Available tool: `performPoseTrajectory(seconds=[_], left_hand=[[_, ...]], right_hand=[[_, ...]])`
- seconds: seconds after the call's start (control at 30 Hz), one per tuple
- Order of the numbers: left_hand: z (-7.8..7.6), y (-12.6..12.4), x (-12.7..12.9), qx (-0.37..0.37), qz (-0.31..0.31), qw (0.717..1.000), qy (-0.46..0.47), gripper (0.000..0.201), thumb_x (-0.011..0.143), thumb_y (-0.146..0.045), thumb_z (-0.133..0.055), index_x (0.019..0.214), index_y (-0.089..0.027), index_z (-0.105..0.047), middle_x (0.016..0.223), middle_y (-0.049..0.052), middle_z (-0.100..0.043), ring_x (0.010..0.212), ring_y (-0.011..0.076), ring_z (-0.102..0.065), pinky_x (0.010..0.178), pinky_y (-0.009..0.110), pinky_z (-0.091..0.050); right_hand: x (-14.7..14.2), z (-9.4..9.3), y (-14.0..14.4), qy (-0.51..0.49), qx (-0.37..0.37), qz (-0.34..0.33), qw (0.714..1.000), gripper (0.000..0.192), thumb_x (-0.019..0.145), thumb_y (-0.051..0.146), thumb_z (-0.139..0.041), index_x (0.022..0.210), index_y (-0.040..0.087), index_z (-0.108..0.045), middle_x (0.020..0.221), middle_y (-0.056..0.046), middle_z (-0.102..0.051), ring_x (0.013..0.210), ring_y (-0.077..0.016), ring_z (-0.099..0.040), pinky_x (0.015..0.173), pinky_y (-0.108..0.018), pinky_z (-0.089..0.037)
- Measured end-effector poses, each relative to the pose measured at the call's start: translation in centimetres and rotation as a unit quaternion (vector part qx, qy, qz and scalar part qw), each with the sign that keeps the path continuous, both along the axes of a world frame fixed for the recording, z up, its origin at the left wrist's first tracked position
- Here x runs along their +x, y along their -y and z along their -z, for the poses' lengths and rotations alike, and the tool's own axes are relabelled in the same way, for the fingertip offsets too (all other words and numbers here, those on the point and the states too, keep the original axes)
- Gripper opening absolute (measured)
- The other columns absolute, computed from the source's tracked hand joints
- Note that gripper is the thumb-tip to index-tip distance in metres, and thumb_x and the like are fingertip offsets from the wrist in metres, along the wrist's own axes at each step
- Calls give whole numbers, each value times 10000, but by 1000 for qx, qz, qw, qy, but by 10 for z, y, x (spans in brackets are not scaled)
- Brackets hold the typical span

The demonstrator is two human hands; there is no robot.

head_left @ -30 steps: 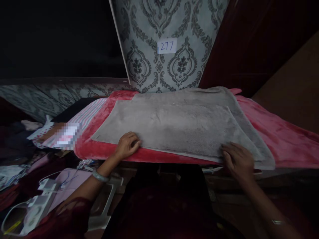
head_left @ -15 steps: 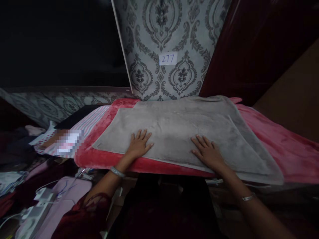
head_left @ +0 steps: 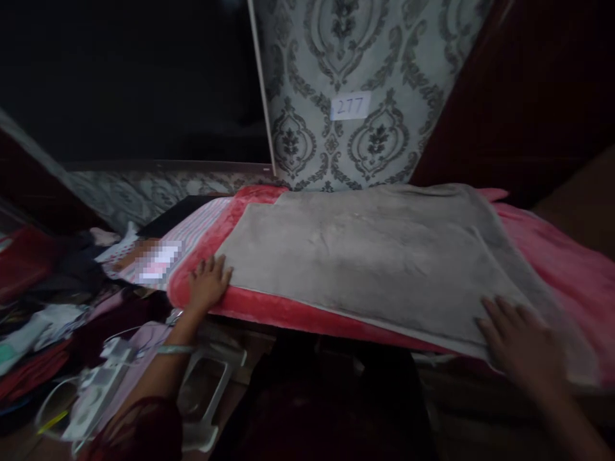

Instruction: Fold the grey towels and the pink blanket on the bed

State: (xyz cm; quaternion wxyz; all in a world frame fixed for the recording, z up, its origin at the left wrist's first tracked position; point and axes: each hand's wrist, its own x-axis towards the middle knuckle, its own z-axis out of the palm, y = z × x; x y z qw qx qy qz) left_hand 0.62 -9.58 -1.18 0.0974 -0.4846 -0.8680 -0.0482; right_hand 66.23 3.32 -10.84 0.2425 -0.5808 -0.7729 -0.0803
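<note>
A grey plush blanket [head_left: 365, 256] lies folded in flat layers across the middle of the surface in front of me. Red plush fabric [head_left: 288, 314] shows under its left and front edges, and pinkish-red plush [head_left: 562, 256] spreads out on the right. My left hand [head_left: 209, 285] rests with fingers apart at the front left corner, over the red fabric and the grey edge. At the front right corner of the grey blanket is my right hand [head_left: 523, 346], its fingers spread and slightly blurred. Neither hand grasps the cloth.
A striped cloth [head_left: 196, 221] lies left of the blanket. Clothes [head_left: 52, 314] and a white power strip [head_left: 103, 384] are at lower left, beside a white plastic stool [head_left: 211, 397]. A large dark screen [head_left: 134, 83] and a patterned wall [head_left: 336, 147] stand behind.
My hands have moved apart from the middle of the grey blanket, the left one to the left corner, the right one to the right corner. The view has shifted slightly left.
</note>
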Motion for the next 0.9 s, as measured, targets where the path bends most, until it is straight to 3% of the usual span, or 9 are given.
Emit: performPoseTrajectory(seconds=[0.1,0.23,0.37,0.6,0.73,0.9], left_hand=[[4,0,1,55,117,991,-19,545,991,-447,-380,1428,-192,-583,1592,150,-414,1453,406,-367,1134,671,-297],[6,-8,20,64,286,956,0,505,968,-464,-438,1371,-222,-622,1568,88,-470,1483,337,-348,1181,573,-309],[10,-23,44,99,388,916,30,487,959,-484,-468,1330,-218,-635,1483,87,-567,1425,291,-452,1166,477,-384],[19,-48,81,115,476,871,43,509,979,-533,-453,1301,-190,-651,1365,132,-649,1291,303,-581,1100,484,-460],[21,-57,115,125,525,841,36,511,966,-535,-492,1282,-180,-678,1339,164,-661,1260,326,-600,1052,492,-493],[21,-64,156,116,555,824,20,454,983,-467,-507,1279,-170,-682,1335,176,-658,1256,329,-592,1028,490,-505]], right_hand=[[-14,-18,17,22,-12,25,999,650,985,558,-250,1416,194,-575,1482,-173,-532,1393,-427,-434,1028,-754,-364],[-21,-31,30,27,-18,-47,998,579,985,542,-391,1452,231,-533,1525,-138,-495,1427,-356,-418,1107,-655,-349],[-23,-33,34,13,-4,-88,996,538,979,495,-488,1449,238,-540,1520,-135,-502,1417,-334,-438,1124,-598,-367],[-33,-31,33,-15,24,-97,995,497,983,408,-534,1452,247,-542,1485,-128,-539,1399,-317,-464,1124,-566,-395],[-40,-29,34,-22,69,-106,992,465,994,370,-536,1432,214,-550,1435,-140,-583,1365,-305,-506,1104,-539,-433],[-48,-28,34,-42,116,-110,986,445,967,180,-477,1400,224,-569,1347,-111,-648,1295,-264,-569,1074,-494,-473]])
